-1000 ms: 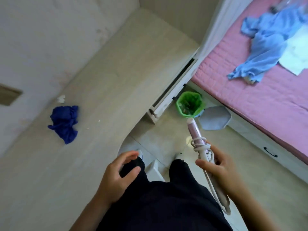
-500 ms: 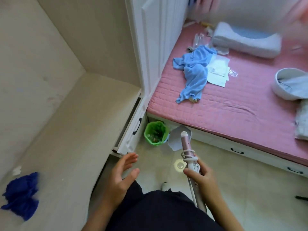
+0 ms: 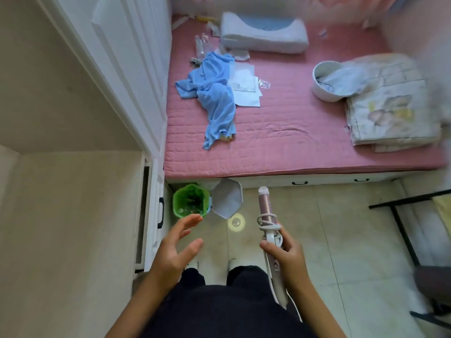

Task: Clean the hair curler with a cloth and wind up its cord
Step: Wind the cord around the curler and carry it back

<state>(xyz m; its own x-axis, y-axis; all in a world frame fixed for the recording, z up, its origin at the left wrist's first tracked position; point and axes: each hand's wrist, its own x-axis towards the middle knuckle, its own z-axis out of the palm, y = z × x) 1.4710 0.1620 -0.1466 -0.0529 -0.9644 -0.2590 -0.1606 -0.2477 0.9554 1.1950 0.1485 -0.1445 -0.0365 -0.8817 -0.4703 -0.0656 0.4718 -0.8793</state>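
view down over a standing person's two bare hands above a tiled floor (image 3: pixel 341 240). the right hand (image 3: pixel 285 252) grips a hair curler (image 3: pixel 266 206) round its white handle, fingers and thumb curled about it, with the pink barrel and its white tip pointing away from the body. several loops of the white cord (image 3: pixel 267 222) are wound round the curler just above the hand, and a loose length of cord trails from the lower end of the handle beside the person's dark trousers. the left hand (image 3: pixel 175 247) is spread wide and holds nothing, fingers straight and a little apart, palm turned toward the right hand, well apart from the curler.

just beyond the left hand's fingertips a small green bin (image 3: pixel 191 203) stands on the floor, with a pale grey angular lid (image 3: pixel 228 201) beside it. to the left is a pale wooden surface (image 3: pixel 68 228) with a white drawer front and a black handle (image 3: pixel 160 212). across the top lies a bed (image 3: pixel 292 142) with a pink quilted cover, carrying a crumpled light blue garment (image 3: pixel 214 93), white papers (image 3: pixel 244 89), a white pillow (image 3: pixel 263 32), a white bowl (image 3: pixel 327 81) and a folded printed blanket (image 3: pixel 390 101)
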